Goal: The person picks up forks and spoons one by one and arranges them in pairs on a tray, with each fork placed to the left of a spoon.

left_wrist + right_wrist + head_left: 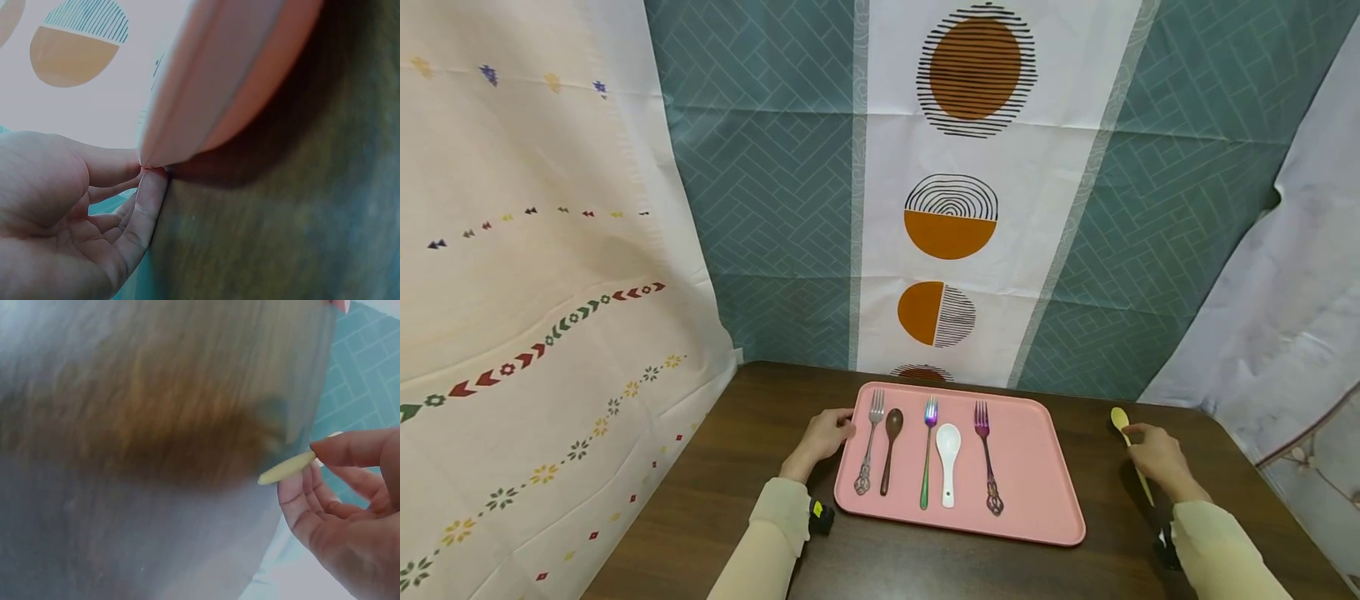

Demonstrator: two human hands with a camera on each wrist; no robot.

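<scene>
A pink tray [1037, 467] lies on the brown table, and my left hand [823, 435] pinches its left rim between thumb and fingers. The left wrist view shows this hand [69, 206] at the tray's edge [206, 94]. On the right, my right hand [1159, 460] pinches a yellow spoon [1120, 417] by its handle, bowl pointing away. In the right wrist view the spoon's handle [287, 469] sits between the thumb and fingers. On the tray lie a silver fork [870, 442], a brown spoon [892, 427], a rainbow-coloured fork [927, 454], a white spoon [948, 446] and a purple fork [983, 429].
The brown table [715, 492] reaches to a patterned curtain [775, 250] at the back. White cloth with coloured motifs [550, 292] hangs along the left side, and pale fabric [1292, 333] covers the right side.
</scene>
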